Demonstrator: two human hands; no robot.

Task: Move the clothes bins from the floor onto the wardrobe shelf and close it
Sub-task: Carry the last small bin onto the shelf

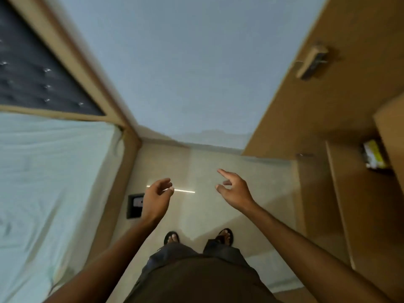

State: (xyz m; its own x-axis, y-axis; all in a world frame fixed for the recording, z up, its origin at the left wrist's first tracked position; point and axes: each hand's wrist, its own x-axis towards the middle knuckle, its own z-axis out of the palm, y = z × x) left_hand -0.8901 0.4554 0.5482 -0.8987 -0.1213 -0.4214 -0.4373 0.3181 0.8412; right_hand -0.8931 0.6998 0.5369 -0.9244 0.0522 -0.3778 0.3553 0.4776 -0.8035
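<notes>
I stand on a pale tiled floor (209, 171) in the gap between a bed and a wooden wardrobe (354, 193) on the right. My left hand (158, 196) hovers over the floor, fingers loosely curled and apart, holding nothing. My right hand (235, 189) is raised a little farther right, fingers spread, also empty. The wardrobe is open on its near side, showing a bare wooden shelf and a yellow-green packet (372, 157) deeper inside. No clothes bin shows anywhere in this view.
A bed with a light sheet (50, 182) and a dark tufted headboard (32, 68) fills the left side. A black socket plate (134, 205) sits on the bed frame. A wardrobe door with a handle (312, 62) stands at upper right. A grey-blue wall lies ahead.
</notes>
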